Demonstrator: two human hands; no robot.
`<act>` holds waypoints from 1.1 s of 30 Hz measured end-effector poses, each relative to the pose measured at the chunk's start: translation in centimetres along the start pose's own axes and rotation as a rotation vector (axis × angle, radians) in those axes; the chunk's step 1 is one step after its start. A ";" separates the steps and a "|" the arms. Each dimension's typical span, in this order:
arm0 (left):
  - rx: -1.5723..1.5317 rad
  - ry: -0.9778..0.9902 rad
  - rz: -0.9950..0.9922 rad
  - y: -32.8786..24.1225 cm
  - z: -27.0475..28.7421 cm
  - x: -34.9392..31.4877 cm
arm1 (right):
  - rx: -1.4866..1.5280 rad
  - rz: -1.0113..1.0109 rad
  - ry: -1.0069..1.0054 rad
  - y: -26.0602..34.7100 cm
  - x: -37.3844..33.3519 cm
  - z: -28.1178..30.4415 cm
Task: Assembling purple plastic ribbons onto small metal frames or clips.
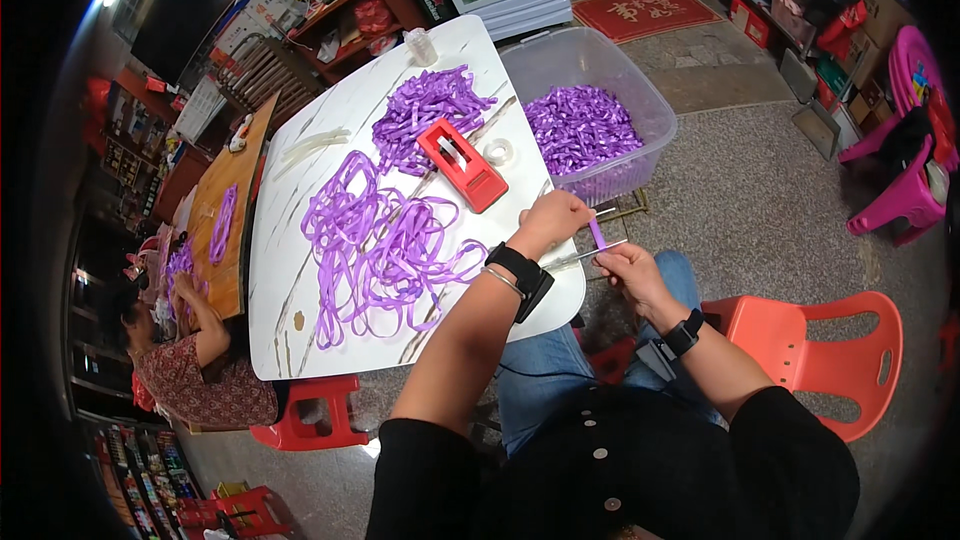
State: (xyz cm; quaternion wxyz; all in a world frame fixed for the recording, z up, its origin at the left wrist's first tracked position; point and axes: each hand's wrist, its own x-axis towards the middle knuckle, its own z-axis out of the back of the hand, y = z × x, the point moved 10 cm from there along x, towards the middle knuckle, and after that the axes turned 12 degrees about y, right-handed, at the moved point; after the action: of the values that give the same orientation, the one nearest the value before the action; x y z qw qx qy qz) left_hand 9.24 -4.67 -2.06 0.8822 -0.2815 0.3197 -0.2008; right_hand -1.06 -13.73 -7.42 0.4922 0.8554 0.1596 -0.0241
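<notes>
A short stretch of purple ribbon [597,233] runs between my two hands beside the table's near right corner. My left hand [553,221] is closed at its upper end, fingers pressed together. At the lower end my right hand [630,271] pinches it, thumb against fingers. Two thin metal rods [574,259] stick out by the table edge, and the ribbon spans the gap between them. Just beyond my left hand stands a red tape dispenser [463,166], with a roll of clear tape [497,151] next to it. Loose purple ribbon [385,245] lies in loops left of my forearm.
Behind the dispenser, a heap of purple ribbon pieces [425,110] covers part of the white marbled table [285,280]. A clear plastic tub [655,130] holds many more. An orange chair [815,350] stands at my right. Another person [205,365] sits at the left by a wooden table.
</notes>
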 end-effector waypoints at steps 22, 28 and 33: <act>-1.420 0.241 -0.155 -4.1 -10.3 -10.2 | -0.076 -0.174 0.060 0.3 -0.8 -0.5; -1.760 0.371 -0.258 -4.5 -10.5 -9.2 | -0.006 -0.187 0.062 -0.3 -0.7 -1.3; -1.827 0.506 -0.430 -4.7 -10.4 -8.4 | 0.017 -0.194 0.138 -0.1 -0.1 -1.2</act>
State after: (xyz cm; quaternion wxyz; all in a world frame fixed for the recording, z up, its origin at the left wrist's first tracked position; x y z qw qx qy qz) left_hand -4.63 -7.65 -1.98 0.1736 -0.8588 0.4742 -0.0868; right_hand -1.31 -12.63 -6.88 0.4682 0.8396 0.2751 -0.0142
